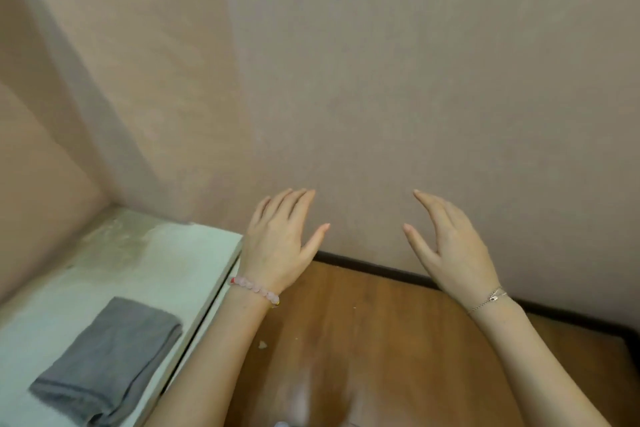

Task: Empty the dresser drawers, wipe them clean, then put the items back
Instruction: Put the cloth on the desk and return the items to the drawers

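A pale, stained dresser top (pixel 145 263) fills the lower left, pushed into the wall corner. A folded grey cloth (pixel 107 360) lies flat on it near the front. My left hand (pixel 280 239) is raised in front of the wall, to the right of the dresser's edge, fingers spread, holding nothing; a pink bead bracelet sits on its wrist. My right hand (pixel 450 246) is held up at the same height further right, palm turned inward, also empty, with a thin chain on the wrist. No drawer is in view.
A pinkish wall (pixel 381 80) fills the upper view. A brown wooden floor (pixel 374 340) with a dark baseboard (pixel 381 269) lies below my hands, with small pale crumbs on it.
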